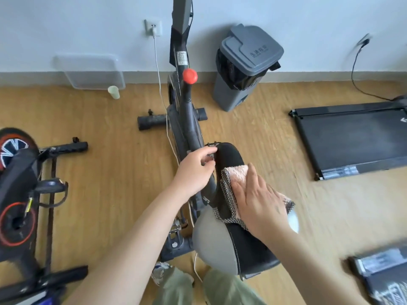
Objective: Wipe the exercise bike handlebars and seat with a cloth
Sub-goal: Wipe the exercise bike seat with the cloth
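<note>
Two-handed: presses soft, floppy cloth [236,172] flat on seat [229,155] with spread right hand [257,194], pinches seat tip with left hand [196,170] at nine o'clock. Probably bunches; keep palm on top.

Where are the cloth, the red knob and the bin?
cloth [236,173], head view, its pink fluffy part
red knob [189,76], head view, middle of its top
bin [253,48], head view, its grey lid
</note>
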